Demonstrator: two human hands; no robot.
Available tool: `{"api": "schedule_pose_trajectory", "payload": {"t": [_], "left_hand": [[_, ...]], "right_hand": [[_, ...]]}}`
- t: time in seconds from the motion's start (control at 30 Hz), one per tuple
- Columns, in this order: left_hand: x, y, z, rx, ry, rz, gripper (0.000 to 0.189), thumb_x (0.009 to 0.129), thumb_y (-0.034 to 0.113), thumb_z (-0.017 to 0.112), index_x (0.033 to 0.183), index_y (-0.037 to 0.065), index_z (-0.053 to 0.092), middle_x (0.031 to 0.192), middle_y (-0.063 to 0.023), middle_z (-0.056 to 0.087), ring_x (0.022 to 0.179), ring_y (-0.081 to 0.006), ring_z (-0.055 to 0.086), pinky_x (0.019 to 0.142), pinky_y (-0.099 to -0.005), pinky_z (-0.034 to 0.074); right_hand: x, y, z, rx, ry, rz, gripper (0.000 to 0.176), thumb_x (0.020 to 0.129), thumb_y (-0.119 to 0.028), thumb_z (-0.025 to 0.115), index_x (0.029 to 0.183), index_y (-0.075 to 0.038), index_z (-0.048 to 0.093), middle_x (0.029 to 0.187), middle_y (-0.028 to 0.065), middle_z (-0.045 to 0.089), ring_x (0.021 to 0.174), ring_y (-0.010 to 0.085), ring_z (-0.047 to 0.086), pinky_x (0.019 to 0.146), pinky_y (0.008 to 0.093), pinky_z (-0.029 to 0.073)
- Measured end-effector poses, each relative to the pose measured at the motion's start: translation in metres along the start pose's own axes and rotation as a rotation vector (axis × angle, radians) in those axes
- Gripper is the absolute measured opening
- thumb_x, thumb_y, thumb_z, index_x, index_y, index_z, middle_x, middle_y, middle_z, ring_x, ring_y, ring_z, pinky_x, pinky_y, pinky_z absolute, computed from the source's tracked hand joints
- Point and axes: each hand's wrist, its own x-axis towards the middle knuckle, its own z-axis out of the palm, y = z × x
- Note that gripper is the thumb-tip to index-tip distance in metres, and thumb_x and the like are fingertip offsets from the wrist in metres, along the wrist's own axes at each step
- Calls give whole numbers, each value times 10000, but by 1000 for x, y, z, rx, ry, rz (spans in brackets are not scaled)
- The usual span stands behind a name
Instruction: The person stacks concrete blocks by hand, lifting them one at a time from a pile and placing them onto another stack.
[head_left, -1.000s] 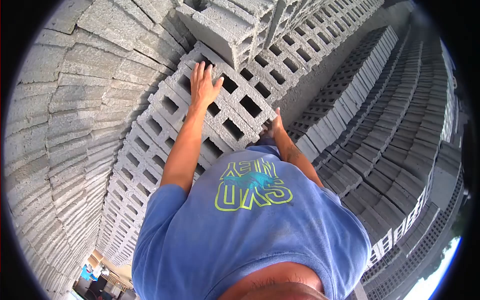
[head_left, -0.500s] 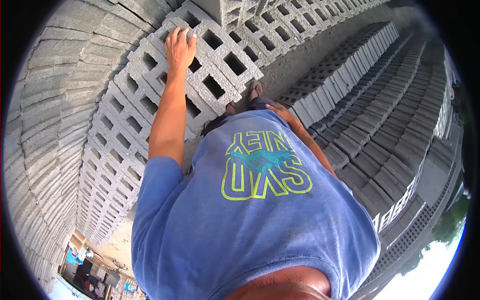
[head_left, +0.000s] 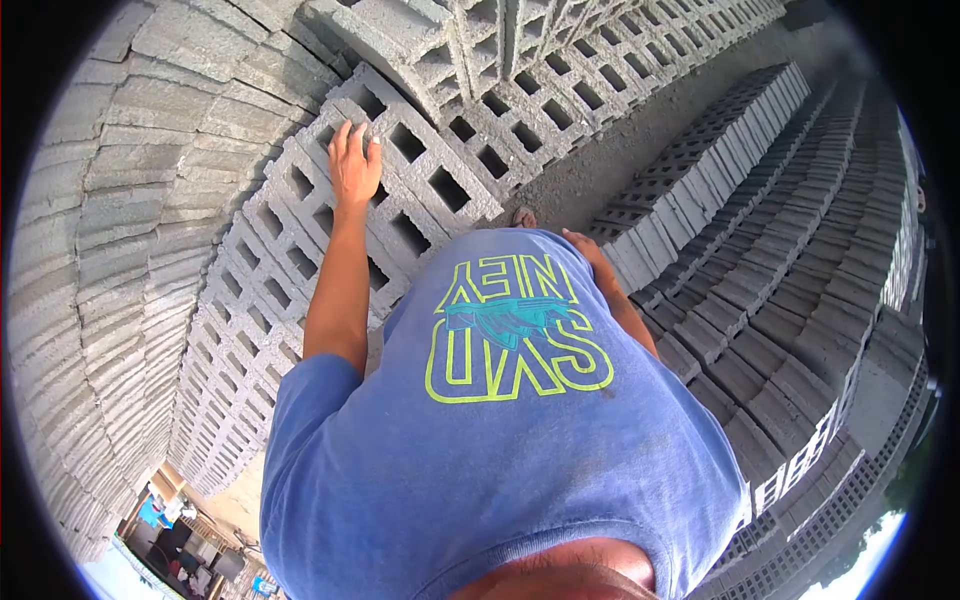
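My left hand [head_left: 354, 168] lies on top of a row of grey hollow concrete blocks [head_left: 418, 180]. Its fingers are stretched forward and a little apart, with the thumb to the right, between the square holes. The hand is open and rests on the block surface without lifting anything. Lower down on the right, my right hand [head_left: 590, 248] rests by my leg, partly hidden behind my blue shirt [head_left: 500, 440]. The fingers that show are stretched out and hold nothing that I can see.
A tall stack of solid-sided blocks [head_left: 130, 250] rises at the left. More blocks [head_left: 410, 40] stand ahead, some tilted. Long block rows [head_left: 770, 280] fill the right, across a narrow dirt strip [head_left: 570, 190]. One foot [head_left: 524, 217] shows on it.
My body leans further forward, and the blocks ahead sit lower in view. My left hand stays on the same block row. My right hand and legs are now more hidden by the shirt.
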Motion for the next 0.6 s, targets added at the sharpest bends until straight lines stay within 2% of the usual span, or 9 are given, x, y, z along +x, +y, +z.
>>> {"api": "schedule_pose_trajectory", "payload": {"t": [0.03,0.1,0.13,0.2,0.3,0.37,0.47,0.57,0.6], "left_hand": [[0,-2,1,8,-19,-15,336,880,218,582,1196,107,598,1327,-175,479,1211,-386,453,1012,-489,378],[1,-6,1,40,-5,17,324,890,207,566,1198,111,596,1337,-171,473,1217,-383,449,1015,-488,378],[-1,-9,2,30,-9,3,334,895,196,557,1222,133,579,1351,-156,461,1231,-371,437,1021,-481,376],[-2,-3,-2,55,-43,-41,340,897,196,554,1232,144,571,1359,-149,455,1238,-364,431,1022,-476,376],[-1,4,-10,83,-101,-92,374,908,244,549,1276,181,544,1381,-130,432,1264,-339,410,1043,-466,355],[4,14,-14,145,-147,-149,401,916,312,545,1300,196,536,1399,-123,415,1288,-327,387,1068,-461,324],[4,17,-15,194,-157,-147,435,911,368,552,1314,205,531,1413,-122,402,1304,-316,373,1081,-457,304],[4,17,-16,190,-139,-125,440,896,362,573,1304,200,543,1407,-136,409,1294,-328,385,1068,-462,318],[4,18,-17,174,-118,-109,440,889,353,583,1298,197,547,1399,-142,417,1286,-335,394,1060,-464,326]], "right_hand": [[23,16,5,192,-24,153,507,927,-417,518,1163,18,624,1197,194,624,1151,275,571,985,345,415],[36,0,7,115,35,96,448,944,-368,545,1103,39,642,1021,157,679,948,212,631,859,325,486],[41,-5,5,103,18,96,448,944,-368,545,1103,39,642,1021,157,679,948,212,631,859,325,486],[48,-32,-3,-15,-55,105,504,917,-415,534,1173,11,617,1178,212,628,1129,312,584,962,353,432],[55,-44,-12,-228,-84,36,512,916,-428,531,1172,8,618,1159,230,630,1112,333,592,952,365,441],[62,-44,-14,-155,-80,73,512,912,-431,549,1168,6,623,1120,217,652,1076,298,613,925,358,456],[62,-39,-23,-98,-47,45,536,907,-433,587,1178,31,595,957,97,648,821,170,605,735,304,495],[63,-29,-28,9,36,231,523,888,-423,610,1173,16,625,1011,137,684,924,196,627,834,316,486],[64,-28,-30,35,34,253,538,890,-428,606,1171,30,622,999,133,684,907,184,626,805,312,493]]}}
